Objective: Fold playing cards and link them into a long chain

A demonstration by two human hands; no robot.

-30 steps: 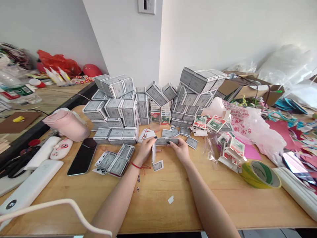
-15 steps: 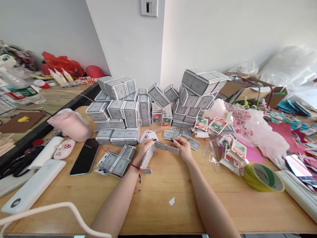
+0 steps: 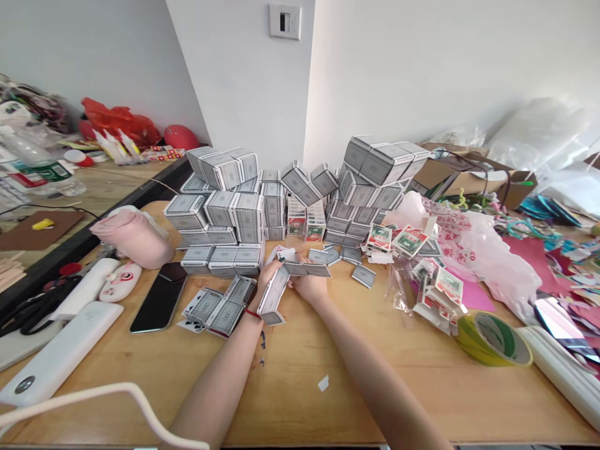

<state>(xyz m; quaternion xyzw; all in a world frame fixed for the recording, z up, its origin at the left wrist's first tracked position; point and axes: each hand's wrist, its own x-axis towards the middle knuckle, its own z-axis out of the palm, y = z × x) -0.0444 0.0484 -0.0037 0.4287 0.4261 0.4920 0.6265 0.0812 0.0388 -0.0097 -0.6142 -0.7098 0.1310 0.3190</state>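
My left hand (image 3: 265,279) and my right hand (image 3: 310,286) meet near the middle of the wooden table (image 3: 300,387), both closed on a strip of joined grey-backed playing cards (image 3: 285,281). The strip bends at my hands: one part runs level to the right, the other hangs down-left toward the table. A red string is tied round my left wrist. Just behind my hands a few face-up cards (image 3: 282,253) lie on the table. Cubes folded from cards (image 3: 225,212) are stacked in a wall behind them.
More card cubes (image 3: 379,165) tower at the back right. A flat card assembly (image 3: 220,306), black phone (image 3: 159,304), pink roll (image 3: 134,236) and white cases (image 3: 60,353) lie left. Card packs (image 3: 435,281), plastic bags, a yellow-green tape roll (image 3: 494,337) and paper scraps crowd the right.
My right hand has moved left until it meets my left hand. The card strip, held straight a second ago, is now folded, with its left part hanging down.
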